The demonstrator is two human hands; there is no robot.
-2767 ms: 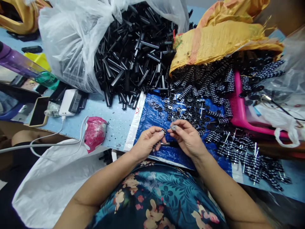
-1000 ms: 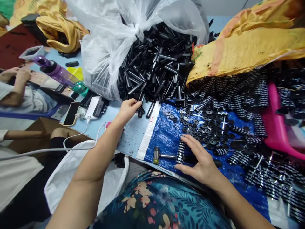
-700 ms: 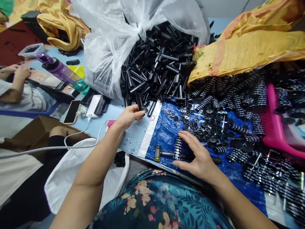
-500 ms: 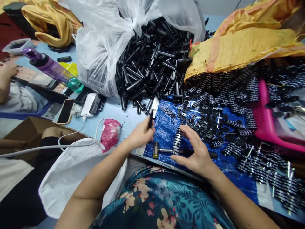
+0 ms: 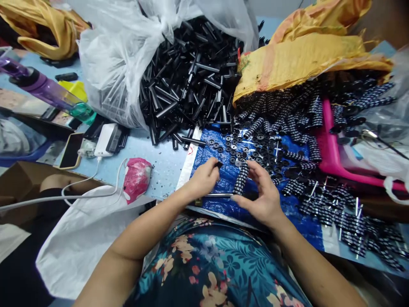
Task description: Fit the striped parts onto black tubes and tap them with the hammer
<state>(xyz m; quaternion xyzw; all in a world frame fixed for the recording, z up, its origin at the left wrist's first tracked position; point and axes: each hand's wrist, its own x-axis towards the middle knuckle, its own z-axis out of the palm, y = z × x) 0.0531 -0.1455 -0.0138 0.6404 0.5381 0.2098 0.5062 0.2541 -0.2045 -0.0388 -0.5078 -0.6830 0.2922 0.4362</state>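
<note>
My left hand (image 5: 204, 179) is closed on a black plastic tube (image 5: 218, 164); only its dark end shows past the fingers and thumb. Just to the right, my right hand (image 5: 265, 194) grips a roller (image 5: 241, 179) with a black-and-white checked surface, thumb at the lower end and fingers at the upper. The roller stands slightly tilted, apart from the tube. Below it a hammer (image 5: 220, 195) lies across the blue sheet (image 5: 198, 155), its head partly hidden by my left wrist and its handle behind my right hand. Small black discs (image 5: 234, 147) are scattered beyond.
A clear plastic bag (image 5: 111, 72) spills a heap of black tubes (image 5: 191, 85). Many checked rollers (image 5: 290, 115) lie under a yellow sack (image 5: 271, 64) and around a pink basket (image 5: 329, 157). At left are a purple bottle (image 5: 47, 89), phone (image 5: 70, 150) and pink-red bundle (image 5: 137, 179).
The view has swung right. My left hand has moved from beside the tube heap towards the roller, carrying the black tube. My right hand keeps the roller, now tilted a little more.
</note>
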